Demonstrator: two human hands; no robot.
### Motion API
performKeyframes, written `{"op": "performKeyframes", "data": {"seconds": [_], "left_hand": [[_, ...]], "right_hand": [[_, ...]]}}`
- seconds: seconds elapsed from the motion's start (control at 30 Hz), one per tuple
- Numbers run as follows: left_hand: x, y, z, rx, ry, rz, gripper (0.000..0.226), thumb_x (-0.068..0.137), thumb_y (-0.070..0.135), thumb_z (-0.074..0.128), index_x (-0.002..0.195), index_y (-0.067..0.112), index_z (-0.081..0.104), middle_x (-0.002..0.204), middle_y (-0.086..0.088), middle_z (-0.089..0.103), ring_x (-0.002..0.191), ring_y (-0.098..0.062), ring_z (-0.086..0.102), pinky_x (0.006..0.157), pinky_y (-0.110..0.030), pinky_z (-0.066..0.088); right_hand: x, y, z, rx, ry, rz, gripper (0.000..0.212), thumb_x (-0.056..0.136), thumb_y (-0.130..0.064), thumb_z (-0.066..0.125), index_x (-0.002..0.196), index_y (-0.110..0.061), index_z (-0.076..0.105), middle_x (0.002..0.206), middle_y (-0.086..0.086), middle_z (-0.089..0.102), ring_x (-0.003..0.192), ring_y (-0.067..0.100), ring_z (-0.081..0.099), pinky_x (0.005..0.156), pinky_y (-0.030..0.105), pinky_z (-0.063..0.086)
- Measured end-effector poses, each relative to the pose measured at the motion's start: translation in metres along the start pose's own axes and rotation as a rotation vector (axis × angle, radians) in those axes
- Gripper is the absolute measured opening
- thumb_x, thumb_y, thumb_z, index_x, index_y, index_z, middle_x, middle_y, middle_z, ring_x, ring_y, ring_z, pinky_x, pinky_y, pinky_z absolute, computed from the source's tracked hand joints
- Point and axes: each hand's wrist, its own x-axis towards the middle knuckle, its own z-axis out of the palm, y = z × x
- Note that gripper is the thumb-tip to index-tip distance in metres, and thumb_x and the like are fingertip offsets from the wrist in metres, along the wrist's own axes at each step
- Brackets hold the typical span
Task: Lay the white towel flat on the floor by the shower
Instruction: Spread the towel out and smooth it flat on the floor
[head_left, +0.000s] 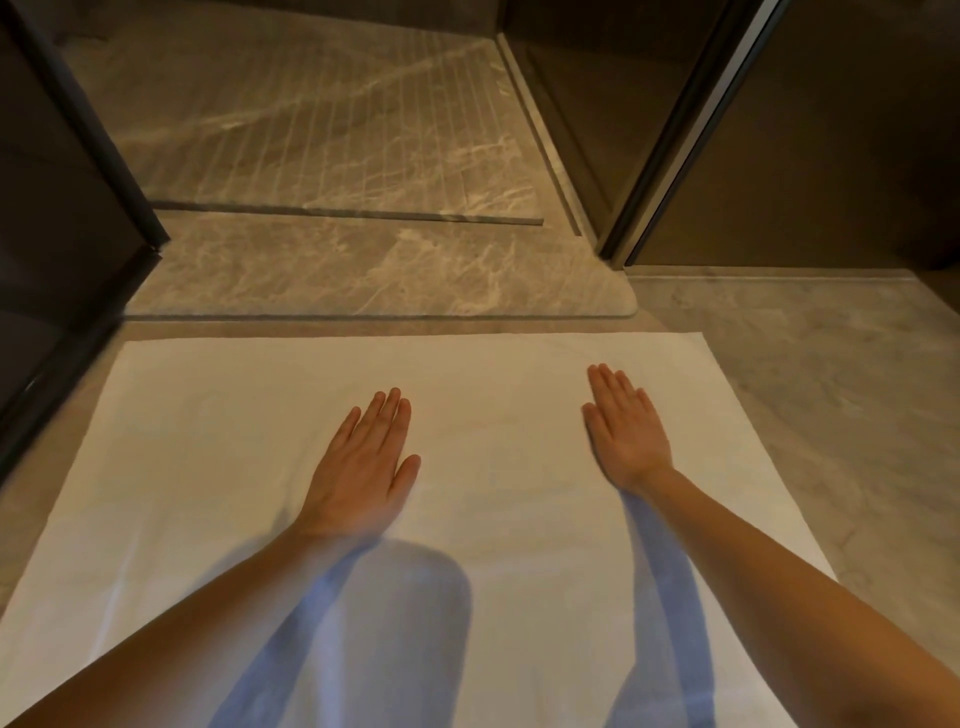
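Now, from the head view, your white towel (208, 467) lies spread flat on the grey floor (810, 395), just on the near side of the marble shower sill (363, 275). Its far edge runs roughly parallel to the sill, close to it but apart, with a thin strip of floor between them. Only faint creases show in the cloth.

Your left grip (363, 467) rests palm down on the towel below the sill's middle. The fingers are straight and pressed together, the thumb is out to the side, and it pinches nothing. Your right grip (626, 431) lies flat the same way below the sill's right end. It is a little nearer the sill than the left, and its fingers point toward it. Both forearms cast bluish shadows across the towel.

Beyond the sill you see the grooved shower floor (311, 130). A dark frame post (670, 135) stands at the sill's right end, and a dark panel (57, 197) stands at its left end.
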Motion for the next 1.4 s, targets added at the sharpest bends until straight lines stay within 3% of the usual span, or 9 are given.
{"op": "performKeyframes", "data": {"seconds": [0.3,0.53,0.67,0.83,0.93,1.07,1.2,1.4], "left_hand": [[0.003,0.001,0.001,0.013,-0.026,-0.02,0.074,0.09,0.052,-0.002,0.152,0.011,0.0,0.161,-0.003,-0.005,0.147,-0.012,-0.009,0.118,-0.031,-0.008],[0.001,0.001,-0.001,0.022,-0.043,-0.015,0.073,0.092,0.052,-0.001,0.152,0.011,-0.001,0.161,-0.002,-0.005,0.147,-0.012,-0.009,0.12,-0.034,-0.003],[-0.001,0.004,-0.004,0.032,-0.058,-0.034,0.07,0.095,0.049,0.003,0.153,0.01,0.001,0.162,-0.003,-0.003,0.148,-0.013,-0.007,0.12,-0.034,-0.003],[-0.009,0.022,-0.024,0.091,-0.068,0.045,0.059,0.1,0.038,0.016,0.153,0.015,0.009,0.162,-0.005,0.007,0.149,-0.019,0.001,0.12,-0.037,-0.003],[-0.041,0.048,-0.031,0.001,-0.026,0.136,0.061,0.097,0.039,0.018,0.15,0.011,0.028,0.158,-0.009,0.025,0.146,-0.024,0.019,0.12,-0.038,0.006],[-0.091,0.076,-0.017,-0.021,-0.079,0.211,0.06,0.092,0.035,0.031,0.139,0.0,0.047,0.147,-0.017,0.043,0.136,-0.033,0.04,0.112,-0.04,0.016],[-0.106,0.088,-0.006,-0.042,-0.089,0.232,0.059,0.093,0.03,0.029,0.145,0.002,0.035,0.154,-0.013,0.03,0.143,-0.03,0.026,0.113,-0.041,0.015],[-0.112,0.078,-0.011,-0.032,-0.093,0.245,0.061,0.097,0.038,0.027,0.15,0.008,0.027,0.158,-0.007,0.017,0.146,-0.025,0.017,0.115,-0.038,0.009]], "right_hand": [[-0.021,0.061,-0.011,0.024,0.021,0.147,0.055,0.104,-0.039,0.019,0.156,-0.021,0.012,0.164,-0.001,0.012,0.15,0.017,0.007,0.121,0.037,0.006],[-0.023,0.059,-0.023,-0.055,-0.064,0.182,0.057,0.104,-0.036,0.017,0.156,-0.018,0.005,0.164,0.001,0.005,0.151,0.019,0.003,0.122,0.038,0.005],[-0.029,0.029,-0.038,-0.117,-0.105,0.226,0.056,0.105,-0.035,0.014,0.156,-0.015,0.002,0.165,0.003,0.001,0.151,0.019,0.001,0.122,0.037,0.004],[-0.088,-0.068,-0.021,0.189,0.019,0.018,0.056,0.102,-0.032,0.019,0.154,-0.01,0.022,0.161,0.007,0.02,0.15,0.022,0.014,0.122,0.035,0.01],[-0.126,-0.116,-0.003,0.221,0.022,-0.117,0.058,0.1,-0.034,0.019,0.153,-0.012,0.027,0.16,0.006,0.026,0.149,0.021,0.017,0.122,0.034,0.01],[-0.148,-0.15,0.011,0.247,0.031,-0.13,0.052,0.104,-0.029,0.027,0.154,-0.015,0.023,0.161,0.002,0.021,0.15,0.016,0.011,0.122,0.028,0.003],[-0.157,-0.162,0.014,0.283,0.022,-0.122,0.051,0.104,-0.028,0.025,0.154,-0.015,0.022,0.161,0.001,0.021,0.15,0.016,0.011,0.122,0.028,0.002],[-0.164,-0.147,0.023,0.223,-0.002,-0.096,0.053,0.104,-0.033,0.02,0.155,-0.018,0.017,0.162,-0.002,0.017,0.15,0.014,0.007,0.122,0.029,0.0]]}}
